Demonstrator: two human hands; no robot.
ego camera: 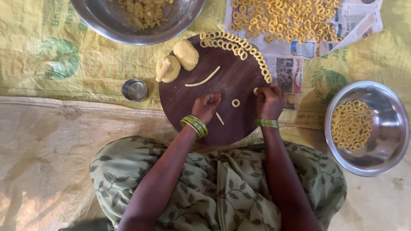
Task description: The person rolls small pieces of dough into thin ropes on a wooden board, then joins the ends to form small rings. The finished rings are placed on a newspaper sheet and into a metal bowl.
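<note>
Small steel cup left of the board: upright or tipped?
Upright. The small steel cup shows its round rim and inside from above, standing on the yellow mat. Contents: cannot tell.

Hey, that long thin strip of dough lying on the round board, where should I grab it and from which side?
Pinch the long dough strip near its lower left end, coming from above with the left hand. It lies flat and slanted on the wooden board, bare board all round, so that end is the closer one. It looks soft and thin, so a light pinch probably suits.
</note>
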